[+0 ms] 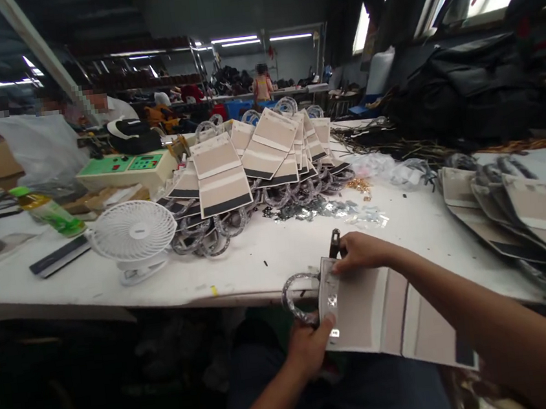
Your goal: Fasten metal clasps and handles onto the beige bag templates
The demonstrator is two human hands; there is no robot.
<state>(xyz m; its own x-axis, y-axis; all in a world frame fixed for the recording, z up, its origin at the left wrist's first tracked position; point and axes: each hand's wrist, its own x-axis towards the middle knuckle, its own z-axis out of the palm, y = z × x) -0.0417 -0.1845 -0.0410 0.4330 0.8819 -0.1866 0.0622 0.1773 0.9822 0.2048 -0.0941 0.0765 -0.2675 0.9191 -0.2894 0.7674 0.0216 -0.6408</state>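
An unfolded beige bag panel (357,313) with white strips lies over my lap at the table edge. From its left end stands a round handle (290,300) in clear plastic wrap. My left hand (310,350) pinches the panel's lower left corner, thumb on top beside small shiny metal pieces (332,301). At the upper left corner my right hand (360,250) is closed, fingers against the panel. A short dark object (334,242) juts up by its fingertips; its kind is unclear, and whether the hand grips it too cannot be made out.
Similar bag pieces (223,170) with wrapped handles are heaped across the white table (240,266). Small dark metal parts (303,209) lie before them. A white fan (134,232), green-capped bottle (49,212) and control box (126,171) stand left. More panels (537,209) are stacked right. People sit beyond.
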